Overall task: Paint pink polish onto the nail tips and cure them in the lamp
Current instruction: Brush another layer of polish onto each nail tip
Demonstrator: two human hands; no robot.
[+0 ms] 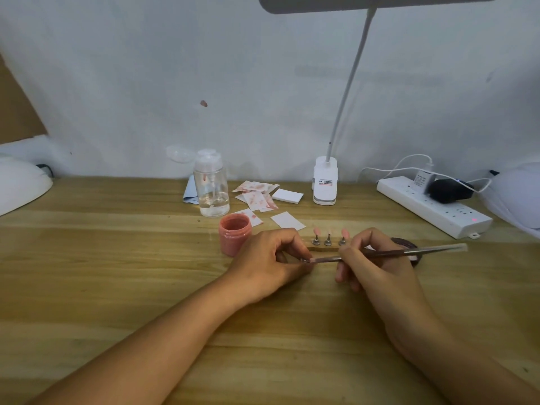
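Painting step: left hand [268,258] pinches one nail tip [306,260] (mostly hidden), right hand [377,267] grips the brush [409,252] against it, polish jar [235,233] beyond the left hand; next, likely a steady thin stroke.

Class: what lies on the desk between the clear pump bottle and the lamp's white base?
In the head view: pink-stained paper wipes and a clean white pad stack, between pump bottle and lamp base.

The table [117,258] is pale wood with a matt finish and a visible grain. The bottle [211,188] is clear, glossy plastic, and the jar [235,238] is dull pink plastic. The wipes [257,197] look like thin, stained paper. The little stands [327,244] are shiny metal. The power strip [438,213] is smooth white plastic.
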